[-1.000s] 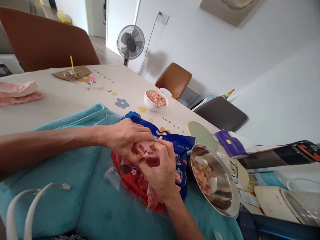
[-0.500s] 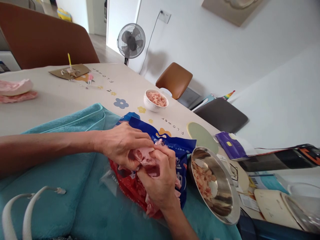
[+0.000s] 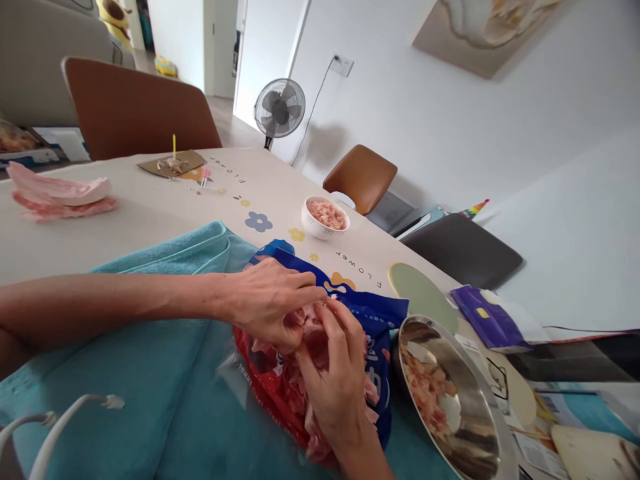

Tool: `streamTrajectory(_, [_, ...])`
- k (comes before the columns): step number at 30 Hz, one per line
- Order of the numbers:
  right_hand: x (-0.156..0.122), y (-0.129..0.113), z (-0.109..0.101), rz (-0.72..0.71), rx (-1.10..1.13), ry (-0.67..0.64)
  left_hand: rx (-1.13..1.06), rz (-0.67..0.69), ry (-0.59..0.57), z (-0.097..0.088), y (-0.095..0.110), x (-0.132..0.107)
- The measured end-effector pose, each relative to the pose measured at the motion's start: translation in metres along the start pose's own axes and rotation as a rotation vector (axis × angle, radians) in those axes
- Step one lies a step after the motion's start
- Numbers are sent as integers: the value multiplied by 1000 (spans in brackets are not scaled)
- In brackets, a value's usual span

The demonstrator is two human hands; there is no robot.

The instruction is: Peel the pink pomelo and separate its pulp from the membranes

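My left hand [image 3: 275, 303] and my right hand [image 3: 335, 373] are close together, fingers curled, gripping a pale pink piece of raw meat [image 3: 313, 323] between them. Their fingers partly cover it. Beneath them, more raw meat lies on a blue and red plastic bag [image 3: 387, 308] spread over a teal towel [image 3: 150, 387]. Just right of my right hand, a steel bowl [image 3: 473, 373] leans at a tilt with small meat pieces [image 3: 425, 387] inside. Beyond the bag, a white bowl [image 3: 325, 230] filled with meat pieces stands on the table.
On the pale table [image 3: 280, 180] are a pink layered item [image 3: 65, 193] at left, cardboard [image 3: 187, 162] with a yellow stick, a green round mat [image 3: 423, 293] and a purple packet [image 3: 487, 317]. Chairs [image 3: 363, 177] and a fan [image 3: 280, 107] stand beyond. White cords [image 3: 70, 420] hang at lower left.
The whole view has shifted, so things appear lower and further right. Both hands still grip the meat over the bag, with the fingers slightly repositioned and more of the meat covered.
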State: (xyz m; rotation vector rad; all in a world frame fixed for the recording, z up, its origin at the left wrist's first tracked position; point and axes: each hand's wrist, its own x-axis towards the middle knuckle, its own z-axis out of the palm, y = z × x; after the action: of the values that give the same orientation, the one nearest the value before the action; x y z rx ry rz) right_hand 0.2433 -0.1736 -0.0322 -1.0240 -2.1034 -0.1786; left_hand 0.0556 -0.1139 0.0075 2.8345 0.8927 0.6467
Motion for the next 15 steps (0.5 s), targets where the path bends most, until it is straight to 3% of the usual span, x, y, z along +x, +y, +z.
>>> streamTrajectory(8, [7,-7,-7,-28,5,1,101,55,-65,-10,20,2])
streamTrajectory(15, [16,-5,-9,-41,78,5,34,163,-49,-1,12,3])
